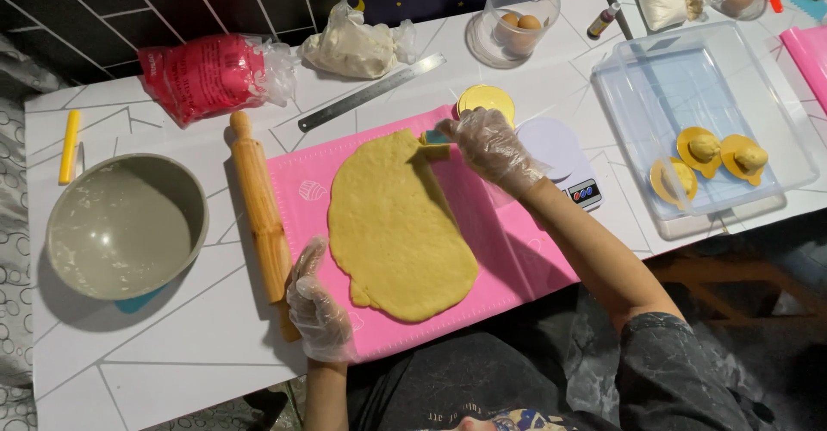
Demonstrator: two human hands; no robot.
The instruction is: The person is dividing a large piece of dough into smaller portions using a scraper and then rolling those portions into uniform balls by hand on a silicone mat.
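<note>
Left hand [319,306]: gloved, nearest the camera, fingers spread loosely and flat on the mat's near edge, just touching the dough's rim; it clasps nothing.
Right hand [491,147]: gloved, fingers pinched together on a small blue tool [437,137] at the dough's far edge.
Dough [398,224]: yellow, rolled flat into a long oval on the pink mat [517,259], between the two hands.
Done, as I judge: rolling looks finished; three filled yellow moulds [715,155] sit in the clear tray [629,121], well right of the right hand.
Left, as I judge: nearly the whole sheet is uncut, only a notch by the tool.
Pin [261,216]: wooden, just left of the left hand, along the mat.
Bowl [127,226]: grey, floury, well left on the bench [172,353].
Red bag [211,74]: crumpled, red contents, far left of the right hand.
White bag [353,45]: clear plastic around a pale lump, beyond the ruler [370,93].
Scale [564,160]: white, just right of the right hand; small display, label too small to tell.
Egg cup [519,18]: clear, beyond the right hand.
</note>
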